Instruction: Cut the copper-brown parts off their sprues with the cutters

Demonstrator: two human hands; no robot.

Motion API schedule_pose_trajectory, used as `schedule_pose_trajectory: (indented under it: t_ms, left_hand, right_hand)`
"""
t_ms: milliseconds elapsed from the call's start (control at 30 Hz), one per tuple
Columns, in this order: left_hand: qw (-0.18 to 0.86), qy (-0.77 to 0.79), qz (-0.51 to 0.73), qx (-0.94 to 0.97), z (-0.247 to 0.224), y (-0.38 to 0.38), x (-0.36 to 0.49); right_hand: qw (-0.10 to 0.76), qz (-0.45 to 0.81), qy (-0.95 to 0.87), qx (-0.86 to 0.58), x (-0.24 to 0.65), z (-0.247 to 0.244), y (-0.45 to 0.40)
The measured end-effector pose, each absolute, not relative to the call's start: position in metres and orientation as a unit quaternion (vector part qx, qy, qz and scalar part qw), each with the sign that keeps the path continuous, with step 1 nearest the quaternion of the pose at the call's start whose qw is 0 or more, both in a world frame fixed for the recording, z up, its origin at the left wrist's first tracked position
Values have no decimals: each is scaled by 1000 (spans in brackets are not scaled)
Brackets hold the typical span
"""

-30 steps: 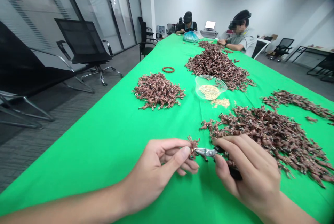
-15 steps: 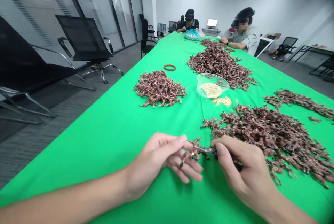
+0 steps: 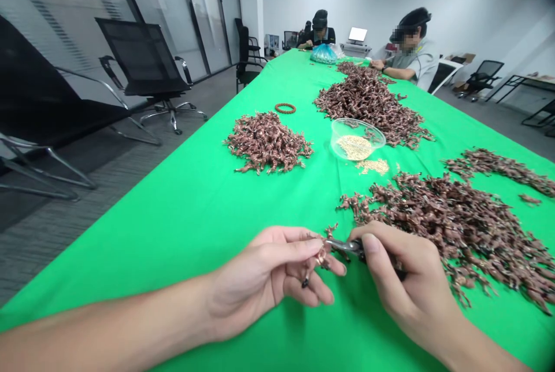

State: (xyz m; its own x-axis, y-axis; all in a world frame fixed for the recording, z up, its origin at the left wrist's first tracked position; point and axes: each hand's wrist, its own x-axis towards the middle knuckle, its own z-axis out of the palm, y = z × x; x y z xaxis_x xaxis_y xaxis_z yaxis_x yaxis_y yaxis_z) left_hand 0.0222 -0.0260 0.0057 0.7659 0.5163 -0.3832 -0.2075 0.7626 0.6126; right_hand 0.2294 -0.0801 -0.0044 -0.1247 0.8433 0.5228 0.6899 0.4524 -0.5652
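1. The green-covered table (image 3: pixel 173 216) fills the middle of my view, narrowing toward the top of the frame.
2. A broad heap of brown figures (image 3: pixel 455 227) spreads at the right; its long axis slants from centre down to lower right.
3. My left hand (image 3: pixel 271 268), bottom centre, pinches one piece between thumb and forefinger, the other fingers loosely spread below.
4. My right hand (image 3: pixel 410 271), lower right, is wrapped around a tool's handles, thumb on top.
5. A smaller heap (image 3: pixel 269 143) sits left of centre, with a clear tub (image 3: pixel 336 143) of pale grains to its right.
6. The pliers (image 3: pixel 353 248) in my right hand point left and slightly up, handles toward lower right. Their tip meets the piece; I can't tell whether it grips.
7. That small brown figure (image 3: pixel 321 257) is just below centre, its long axis running upper right to lower left, dark tip lowest. My fingers partly hide it.
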Motion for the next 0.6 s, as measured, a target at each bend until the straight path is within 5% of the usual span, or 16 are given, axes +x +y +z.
schedule_pose_trajectory:
  t_ms: [600]
  left_hand:
    - [884,295,196,304,5,-27,21]
  right_hand:
    - [403,92,-759,-503,229,-6,-81]
